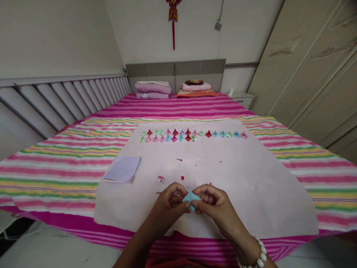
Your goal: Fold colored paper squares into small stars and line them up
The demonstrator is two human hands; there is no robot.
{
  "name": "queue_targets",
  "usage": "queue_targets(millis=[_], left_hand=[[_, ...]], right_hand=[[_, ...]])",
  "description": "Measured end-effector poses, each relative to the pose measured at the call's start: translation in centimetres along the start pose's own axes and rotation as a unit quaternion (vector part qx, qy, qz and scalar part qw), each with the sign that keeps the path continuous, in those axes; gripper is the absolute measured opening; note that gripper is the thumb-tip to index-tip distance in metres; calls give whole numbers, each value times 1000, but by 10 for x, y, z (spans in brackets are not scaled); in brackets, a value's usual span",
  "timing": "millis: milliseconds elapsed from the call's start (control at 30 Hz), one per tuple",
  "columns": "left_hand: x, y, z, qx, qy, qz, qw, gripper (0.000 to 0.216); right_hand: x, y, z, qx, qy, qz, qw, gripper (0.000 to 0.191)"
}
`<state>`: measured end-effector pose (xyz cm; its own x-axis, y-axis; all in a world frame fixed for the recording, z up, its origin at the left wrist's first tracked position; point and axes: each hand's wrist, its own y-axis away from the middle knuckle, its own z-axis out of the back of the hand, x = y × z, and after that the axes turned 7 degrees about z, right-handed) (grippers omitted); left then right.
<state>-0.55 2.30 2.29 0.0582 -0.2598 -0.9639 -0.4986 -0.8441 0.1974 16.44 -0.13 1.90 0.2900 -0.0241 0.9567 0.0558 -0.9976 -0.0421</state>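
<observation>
Between my two hands is a small folded piece of light blue origami paper (pixel 190 197), diamond-shaped with a crease down its middle. My left hand (pixel 172 201) pinches its left side between thumb and fingers. On the other side, the thumb and fingers of my right hand (pixel 213 201) grip its right edge; a white bead bracelet (pixel 261 255) circles that wrist. Both hands are just above the near part of a large pale sheet (pixel 251 193). Left of them lies a stack of square paper (pixel 122 169), lilac on top.
Two rows of small folded paper pieces (pixel 175 133) in several colours run across the sheet's far part. Reddish marks or scraps (pixel 161 179) dot its middle. Underneath is a bed with a striped cover (pixel 55 167). Folded bedding (pixel 153 88) sits by the headboard (pixel 158 70); a railing (pixel 69 96) stands left.
</observation>
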Motion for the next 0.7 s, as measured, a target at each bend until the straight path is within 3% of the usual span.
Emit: queue_targets(millis=[300, 567, 700], left_hand=[[-3, 2, 3, 14, -7, 23, 1000, 19], [1, 0, -8, -85, 4, 7, 996, 16], [1, 3, -13, -105, 6, -17, 994, 15]], right_hand=[[0, -2, -3, 7, 2, -21, 1000, 30], [0, 0, -6, -8, -6, -20, 1000, 24], [-1, 1, -8, -33, -36, -8, 999, 21]])
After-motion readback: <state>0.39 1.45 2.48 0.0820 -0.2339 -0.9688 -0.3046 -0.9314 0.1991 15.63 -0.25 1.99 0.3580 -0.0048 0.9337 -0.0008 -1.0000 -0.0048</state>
